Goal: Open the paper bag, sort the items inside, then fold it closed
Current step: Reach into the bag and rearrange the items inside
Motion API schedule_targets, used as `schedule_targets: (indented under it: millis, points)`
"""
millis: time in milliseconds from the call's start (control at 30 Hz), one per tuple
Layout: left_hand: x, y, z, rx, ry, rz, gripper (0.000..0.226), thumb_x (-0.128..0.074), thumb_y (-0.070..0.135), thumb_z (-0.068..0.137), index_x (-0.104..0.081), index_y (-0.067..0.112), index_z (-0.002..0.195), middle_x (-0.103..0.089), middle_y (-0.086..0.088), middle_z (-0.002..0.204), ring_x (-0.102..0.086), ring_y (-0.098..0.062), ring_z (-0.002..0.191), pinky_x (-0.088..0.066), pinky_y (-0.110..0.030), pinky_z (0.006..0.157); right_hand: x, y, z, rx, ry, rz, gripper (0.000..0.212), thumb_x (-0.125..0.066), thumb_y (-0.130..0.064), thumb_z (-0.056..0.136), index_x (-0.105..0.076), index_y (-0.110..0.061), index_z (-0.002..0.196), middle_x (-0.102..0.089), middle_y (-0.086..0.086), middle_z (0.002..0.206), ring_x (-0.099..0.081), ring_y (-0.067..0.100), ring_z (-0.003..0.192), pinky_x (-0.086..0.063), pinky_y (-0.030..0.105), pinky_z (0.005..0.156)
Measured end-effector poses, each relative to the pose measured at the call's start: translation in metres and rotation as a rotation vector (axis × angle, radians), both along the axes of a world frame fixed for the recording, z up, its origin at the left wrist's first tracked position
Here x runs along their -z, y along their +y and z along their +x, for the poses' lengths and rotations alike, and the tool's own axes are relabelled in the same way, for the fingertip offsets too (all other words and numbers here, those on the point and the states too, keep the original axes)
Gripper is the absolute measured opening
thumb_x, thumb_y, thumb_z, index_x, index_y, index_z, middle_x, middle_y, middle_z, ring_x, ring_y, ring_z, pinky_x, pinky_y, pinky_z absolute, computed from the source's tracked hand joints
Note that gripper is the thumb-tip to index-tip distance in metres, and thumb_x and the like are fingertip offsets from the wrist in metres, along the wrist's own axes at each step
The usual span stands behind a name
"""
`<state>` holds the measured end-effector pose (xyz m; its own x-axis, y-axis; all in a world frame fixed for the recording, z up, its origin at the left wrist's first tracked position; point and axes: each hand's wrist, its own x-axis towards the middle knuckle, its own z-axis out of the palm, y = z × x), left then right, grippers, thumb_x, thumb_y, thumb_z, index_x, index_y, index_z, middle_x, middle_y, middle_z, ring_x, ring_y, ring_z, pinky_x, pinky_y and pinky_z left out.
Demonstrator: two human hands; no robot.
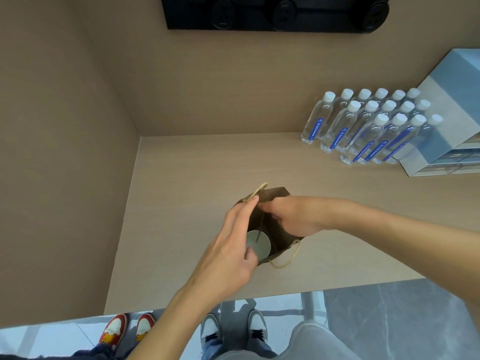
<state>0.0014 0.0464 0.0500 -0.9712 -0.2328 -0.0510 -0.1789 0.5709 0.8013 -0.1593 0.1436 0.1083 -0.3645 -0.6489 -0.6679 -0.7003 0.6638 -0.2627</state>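
Observation:
A brown paper bag (281, 242) with beige rope handles stands open on the light wooden counter (181, 193), near its front edge. Inside it I see a round pale grey-green lid or cup top (259, 244). My left hand (231, 245) grips the bag's left rim, thumb inside near the round item, fingers stretched up to the far handle (259, 189). My right hand (293, 216) holds the right rim, fingers curled into the opening. The near handle (288, 258) hangs loose at the front. The rest of the bag's contents are hidden.
Several clear water bottles (363, 126) with white caps stand in rows at the back right, beside a pale blue box (446, 120). A black socket panel (275, 11) sits on the back wall. A side wall closes the left. Two people's shoes (127, 331) show on the floor below.

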Motion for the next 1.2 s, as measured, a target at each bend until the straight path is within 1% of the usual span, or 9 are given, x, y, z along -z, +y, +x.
schedule_targets:
  millis: [133,333,467,567,667,767,867,933,1200]
  points:
    - [0.001,0.000,0.002,-0.014,0.010,0.005,0.091,-0.057,0.014,0.087,-0.005,0.050,0.151,-0.020,0.020,0.157,-0.062,-0.022,0.107,-0.055,-0.047,0.090,0.007,-0.005,-0.010,0.060,-0.132,0.125,0.064,-0.034,0.004,0.096,-0.027,-0.022,0.154,-0.040,0.007,0.153,-0.042,0.030,0.135,-0.041,0.037,0.108]
    - [0.005,-0.004,0.003,-0.021,0.028,0.030,0.091,-0.060,0.017,0.087,-0.007,0.053,0.151,-0.023,0.023,0.155,-0.058,-0.007,0.105,-0.053,-0.039,0.092,0.007,-0.009,-0.012,0.094,-0.206,0.150,0.064,-0.039,0.008,0.096,-0.032,-0.021,0.152,-0.046,0.011,0.149,-0.054,0.029,0.127,-0.050,0.040,0.102]
    - [0.014,-0.008,0.005,-0.015,0.031,0.056,0.092,-0.062,0.022,0.087,-0.006,0.063,0.148,-0.023,0.029,0.153,-0.055,0.004,0.104,-0.050,-0.023,0.084,0.008,-0.016,-0.007,-0.166,-0.078,0.220,0.039,-0.060,-0.024,0.093,-0.057,-0.016,0.131,-0.070,0.007,0.113,-0.071,0.022,0.077,-0.054,0.024,0.058]
    - [0.020,-0.009,0.006,-0.011,0.047,0.060,0.094,-0.066,0.021,0.086,-0.007,0.065,0.147,-0.021,0.033,0.153,-0.040,0.024,0.118,-0.038,-0.011,0.087,0.019,-0.021,-0.001,-0.465,0.102,0.214,0.037,-0.067,-0.036,0.087,-0.061,-0.014,0.116,-0.059,0.000,0.082,-0.062,0.024,0.069,-0.038,0.025,0.047]
    - [0.023,-0.012,0.004,-0.019,0.052,0.058,0.096,-0.066,0.018,0.084,-0.011,0.065,0.146,-0.021,0.040,0.150,-0.031,0.026,0.127,-0.031,-0.009,0.092,0.037,-0.025,0.003,-0.853,0.301,0.047,0.028,-0.066,-0.026,0.088,-0.063,-0.014,0.113,-0.055,-0.003,0.075,-0.065,0.025,0.079,-0.041,0.029,0.053]
    - [0.022,-0.013,0.002,-0.023,0.051,0.049,0.097,-0.067,0.017,0.082,-0.011,0.064,0.146,-0.019,0.041,0.150,-0.028,0.027,0.128,-0.029,-0.006,0.092,0.062,-0.029,0.004,-1.127,0.435,-0.016,0.031,-0.059,-0.025,0.091,-0.063,-0.016,0.120,-0.067,0.005,0.113,-0.061,0.028,0.108,-0.053,0.036,0.081]
    - [0.021,-0.013,0.001,-0.015,0.045,0.042,0.099,-0.067,0.017,0.082,-0.009,0.065,0.146,-0.017,0.043,0.149,-0.031,0.028,0.125,-0.028,0.003,0.089,0.082,-0.033,0.005,-1.027,0.454,0.120,0.050,-0.057,-0.040,0.091,-0.055,-0.015,0.134,-0.064,0.006,0.126,-0.060,0.028,0.112,-0.048,0.041,0.097]
    - [0.022,-0.013,0.001,-0.012,0.031,0.050,0.100,-0.067,0.016,0.082,-0.007,0.065,0.146,-0.018,0.043,0.147,-0.043,0.024,0.114,-0.035,0.007,0.080,0.090,-0.037,0.004,-0.902,0.375,0.224,0.051,-0.055,-0.045,0.091,-0.056,-0.015,0.133,-0.065,0.004,0.124,-0.061,0.024,0.100,-0.046,0.035,0.088]
    - [0.022,-0.011,0.000,-0.032,0.006,0.093,0.098,-0.066,0.017,0.083,-0.010,0.064,0.147,-0.024,0.039,0.147,-0.058,-0.006,0.090,-0.037,0.004,0.076,0.099,-0.049,-0.010,-0.566,0.228,0.295,0.029,-0.047,-0.022,0.100,-0.064,-0.008,0.119,-0.065,0.008,0.121,-0.054,0.022,0.093,-0.036,0.030,0.079]
